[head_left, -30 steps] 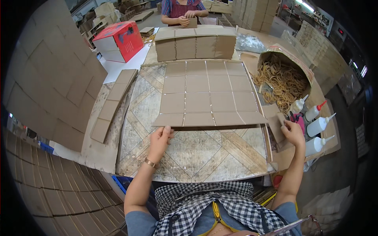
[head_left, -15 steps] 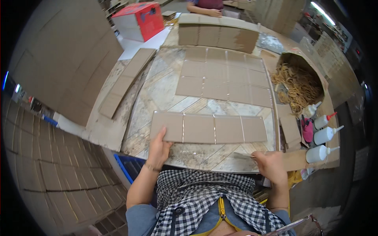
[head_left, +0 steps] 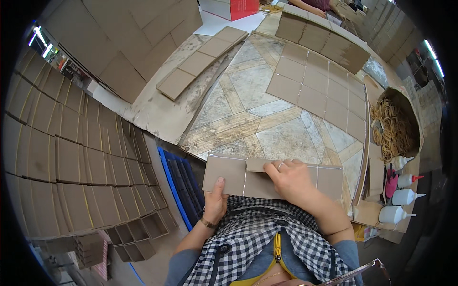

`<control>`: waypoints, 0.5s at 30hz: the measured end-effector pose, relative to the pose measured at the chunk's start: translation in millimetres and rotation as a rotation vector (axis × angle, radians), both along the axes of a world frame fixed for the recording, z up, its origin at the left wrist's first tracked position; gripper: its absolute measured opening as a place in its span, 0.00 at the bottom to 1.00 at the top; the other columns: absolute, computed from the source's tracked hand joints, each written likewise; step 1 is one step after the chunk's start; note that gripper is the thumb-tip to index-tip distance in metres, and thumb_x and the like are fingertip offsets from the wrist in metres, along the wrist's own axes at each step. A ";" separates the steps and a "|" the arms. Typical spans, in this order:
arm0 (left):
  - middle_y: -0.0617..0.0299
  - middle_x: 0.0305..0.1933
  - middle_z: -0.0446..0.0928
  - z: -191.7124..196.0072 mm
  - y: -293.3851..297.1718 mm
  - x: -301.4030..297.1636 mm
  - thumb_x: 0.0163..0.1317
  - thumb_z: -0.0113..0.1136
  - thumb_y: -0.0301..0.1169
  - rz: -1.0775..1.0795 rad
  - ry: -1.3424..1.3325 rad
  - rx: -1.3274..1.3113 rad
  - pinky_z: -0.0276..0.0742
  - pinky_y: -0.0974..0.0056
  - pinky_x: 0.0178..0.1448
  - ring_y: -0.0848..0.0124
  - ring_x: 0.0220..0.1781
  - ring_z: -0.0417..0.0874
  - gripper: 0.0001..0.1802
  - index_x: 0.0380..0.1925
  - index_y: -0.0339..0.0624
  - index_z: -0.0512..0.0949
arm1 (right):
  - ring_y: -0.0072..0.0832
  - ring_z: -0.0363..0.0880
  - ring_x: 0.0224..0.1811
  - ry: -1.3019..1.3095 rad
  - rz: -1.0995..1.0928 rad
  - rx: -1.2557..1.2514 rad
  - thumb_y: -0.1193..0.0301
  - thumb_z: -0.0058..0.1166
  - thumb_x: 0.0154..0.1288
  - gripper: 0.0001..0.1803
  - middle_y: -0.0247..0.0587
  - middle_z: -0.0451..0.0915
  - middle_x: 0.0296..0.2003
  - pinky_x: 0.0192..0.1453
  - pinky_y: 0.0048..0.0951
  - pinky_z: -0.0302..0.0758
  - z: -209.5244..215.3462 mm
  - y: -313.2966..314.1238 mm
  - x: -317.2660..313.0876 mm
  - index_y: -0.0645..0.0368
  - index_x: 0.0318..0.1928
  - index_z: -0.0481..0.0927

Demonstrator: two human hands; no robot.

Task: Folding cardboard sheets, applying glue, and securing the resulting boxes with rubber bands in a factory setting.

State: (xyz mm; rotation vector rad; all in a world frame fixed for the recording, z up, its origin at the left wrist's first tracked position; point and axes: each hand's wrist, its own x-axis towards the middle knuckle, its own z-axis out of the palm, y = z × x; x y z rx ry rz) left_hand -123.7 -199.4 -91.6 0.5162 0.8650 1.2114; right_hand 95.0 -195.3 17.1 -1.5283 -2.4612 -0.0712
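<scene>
A long brown cardboard strip [head_left: 223, 174] with pale lines across it lies at the table's near edge, close to my apron. Its left end is gripped by my left hand [head_left: 216, 202], thumb on top and fingers underneath. My right hand [head_left: 293, 181], with a ring on one finger, reaches over the strip's middle. It pinches a small flat cardboard piece [head_left: 256, 165] against the strip's upper part. Farther back on the table lie several similar strips [head_left: 312, 90] side by side, with pale lines between their panels.
Beyond them stands an upright cardboard stack [head_left: 319, 43]. Right: a container of rubber bands [head_left: 393, 126], white squeeze bottles [head_left: 392, 214], a pink item [head_left: 391, 182]. Left: another strip [head_left: 200, 59], a blue crate [head_left: 177, 183], stacked cardboard [head_left: 71, 157]. A co-worker's arm [head_left: 310, 7] shows at the back.
The strip has come nearer to my body. My right hand has moved left from the table edge onto the strip, with the small piece. The view has shifted left.
</scene>
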 end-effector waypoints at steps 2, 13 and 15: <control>0.56 0.58 0.71 1.0 0.8 1.0 0.68 0.52 0.32 0.002 0.006 0.011 0.75 0.60 0.59 0.66 0.57 0.75 0.23 0.60 0.38 0.64 | 0.30 0.79 0.29 -0.003 0.012 0.027 0.72 0.53 0.47 0.12 0.34 0.77 0.27 0.31 0.31 0.72 0.0 -0.3 -2.5 0.55 0.36 0.74; 0.50 0.57 0.71 37.1 5.7 2.6 0.64 0.57 0.30 -0.072 0.657 0.476 0.68 0.63 0.61 0.66 0.57 0.73 0.30 0.62 0.28 0.59 | 0.34 0.77 0.28 0.048 -0.035 -0.059 0.76 0.53 0.45 0.10 0.36 0.75 0.25 0.31 0.35 0.70 3.6 6.2 -5.2 0.56 0.32 0.71; 0.42 0.59 0.69 50.0 7.7 3.7 0.59 0.63 0.34 -0.212 0.739 0.573 0.66 0.58 0.64 0.56 0.60 0.73 0.39 0.64 0.28 0.56 | 0.36 0.78 0.27 0.051 -0.068 -0.147 0.76 0.53 0.46 0.08 0.38 0.75 0.25 0.30 0.37 0.70 10.0 17.4 0.7 0.56 0.30 0.70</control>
